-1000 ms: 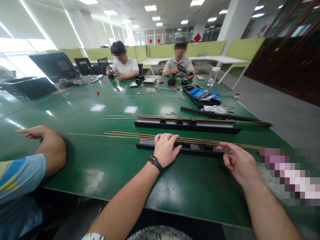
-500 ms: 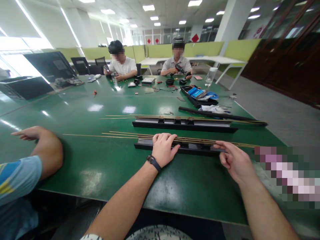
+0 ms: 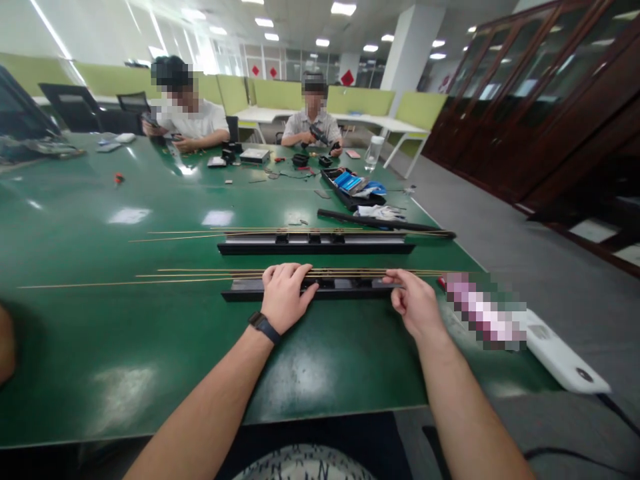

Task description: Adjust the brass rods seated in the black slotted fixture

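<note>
A long black channel-like strip (image 3: 340,293) lies crosswise before me, several thin brass-coloured rods (image 3: 120,283) running along it and past its ends. My left hand (image 3: 286,297) rests over the strip's left half, fingers draped across the rods and thumb apart. Over the right part is my right hand (image 3: 415,303), its index finger stretched to the rods, thumb bent and separate from it. Both palms hide part of the strip. Behind it lies a similar black strip (image 3: 315,249) with more thin rods along its top.
Farther back are a black tray (image 3: 345,190) with blue items, white gloves (image 3: 380,212) and a dark tube (image 3: 425,230). A white power strip (image 3: 560,353) lies at the right edge. Two people sit across the green table (image 3: 165,347); a third person's elbow (image 3: 6,343) shows at left.
My view has turned to the right, so the table's contents appear farther left. The power strip now shows more. Both my hands keep nearly the same pose at the near strip.
</note>
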Tool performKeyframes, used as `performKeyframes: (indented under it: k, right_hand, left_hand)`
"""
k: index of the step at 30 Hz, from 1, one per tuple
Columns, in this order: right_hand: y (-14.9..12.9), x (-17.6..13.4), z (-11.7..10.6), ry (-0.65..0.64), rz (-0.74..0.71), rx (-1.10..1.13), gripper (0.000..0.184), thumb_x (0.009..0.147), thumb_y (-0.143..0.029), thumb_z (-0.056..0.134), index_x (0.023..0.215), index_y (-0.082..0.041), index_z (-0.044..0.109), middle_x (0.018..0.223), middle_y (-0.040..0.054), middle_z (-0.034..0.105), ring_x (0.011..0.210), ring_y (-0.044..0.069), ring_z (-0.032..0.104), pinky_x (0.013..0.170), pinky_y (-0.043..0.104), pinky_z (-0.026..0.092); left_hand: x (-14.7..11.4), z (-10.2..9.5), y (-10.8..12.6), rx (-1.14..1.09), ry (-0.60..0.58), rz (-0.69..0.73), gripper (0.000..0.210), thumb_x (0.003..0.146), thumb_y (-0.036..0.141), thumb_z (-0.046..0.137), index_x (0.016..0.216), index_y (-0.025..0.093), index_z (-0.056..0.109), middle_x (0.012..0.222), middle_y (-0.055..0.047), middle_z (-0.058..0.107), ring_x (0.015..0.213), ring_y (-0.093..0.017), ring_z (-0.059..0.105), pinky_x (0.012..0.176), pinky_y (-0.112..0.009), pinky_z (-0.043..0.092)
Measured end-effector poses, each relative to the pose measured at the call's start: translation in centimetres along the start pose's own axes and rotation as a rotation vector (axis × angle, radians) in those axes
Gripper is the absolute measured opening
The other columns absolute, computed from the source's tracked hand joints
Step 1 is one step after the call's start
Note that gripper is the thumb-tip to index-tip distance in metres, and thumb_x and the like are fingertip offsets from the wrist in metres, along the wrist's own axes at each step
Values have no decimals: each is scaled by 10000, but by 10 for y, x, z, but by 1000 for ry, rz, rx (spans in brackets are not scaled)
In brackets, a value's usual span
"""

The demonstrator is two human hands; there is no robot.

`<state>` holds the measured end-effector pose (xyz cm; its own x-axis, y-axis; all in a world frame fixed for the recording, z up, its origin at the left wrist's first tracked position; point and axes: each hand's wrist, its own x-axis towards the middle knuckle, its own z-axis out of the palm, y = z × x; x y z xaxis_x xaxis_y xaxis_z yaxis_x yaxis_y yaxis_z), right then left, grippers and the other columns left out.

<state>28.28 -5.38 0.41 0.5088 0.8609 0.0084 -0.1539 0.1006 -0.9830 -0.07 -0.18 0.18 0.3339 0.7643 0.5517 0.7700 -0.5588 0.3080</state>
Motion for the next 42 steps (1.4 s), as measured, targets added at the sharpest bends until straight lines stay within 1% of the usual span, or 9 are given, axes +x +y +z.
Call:
performKeyframes:
  k: [3,5,12,20,27,33,35,39,42]
  right_hand:
    - [0,1,-1,75,-16,8,290,814,-425,740,886,-143,751,822,69,729,345,45,461,284,174,194]
    - [-1,0,-1,82,-22,11,275,807,-417,747,869,-150,740,823,60,726,344,42,461,284,172,191]
    - [-3,-6,5,-92,8,-50,362,815,-490,748,966,-161,761,895,68,742,360,42,473,292,165,203]
    - [0,0,0,56,-8,-2,326,809,-466,742,899,-153,747,822,63,729,344,42,453,282,170,194]
    - [-3,-5,5,-44,13,-41,374,802,-503,757,930,-151,760,876,80,748,347,44,471,281,176,201]
    - [-3,-1,3,101,3,-7,333,787,-476,750,869,-154,741,821,75,738,336,42,457,273,179,174]
    - [-3,-1,2,82,-2,-13,328,782,-475,757,875,-161,739,833,70,740,341,42,464,276,177,173]
    - [-4,-6,5,-42,12,-43,369,786,-508,764,927,-168,748,883,70,750,350,42,469,284,176,191]
    - [-4,-6,5,-49,17,-45,397,784,-531,760,923,-159,747,884,80,752,350,41,465,283,180,192]
  left_hand:
    - [0,0,0,10,1,10,326,951,418,649,1238,264,654,1186,-69,720,1141,-267,629,1011,-473,339]
    - [0,0,0,13,4,11,329,952,419,646,1241,263,655,1192,-69,720,1140,-267,631,1015,-475,339]
    - [0,0,0,21,-13,2,331,949,412,648,1247,268,654,1200,-81,721,1150,-273,628,1027,-483,332]
    - [-1,1,-1,23,-8,7,329,956,420,632,1246,267,652,1199,-88,719,1151,-284,625,1030,-487,331]
    - [-1,1,-1,17,-8,3,329,959,420,620,1249,267,652,1200,-92,717,1151,-285,622,1044,-491,327]
    - [-1,1,-2,6,-13,-5,333,952,422,620,1247,275,660,1199,-95,720,1150,-292,623,1042,-496,334]
    - [-1,2,-2,5,-14,-7,335,949,418,623,1249,272,662,1202,-96,719,1150,-291,621,1045,-497,332]
    - [-1,2,-2,9,-14,-9,341,947,421,626,1250,270,664,1204,-97,716,1156,-292,618,1054,-497,328]
    - [-1,2,-1,11,-13,-8,341,947,424,626,1248,268,663,1199,-95,715,1153,-291,620,1051,-494,329]
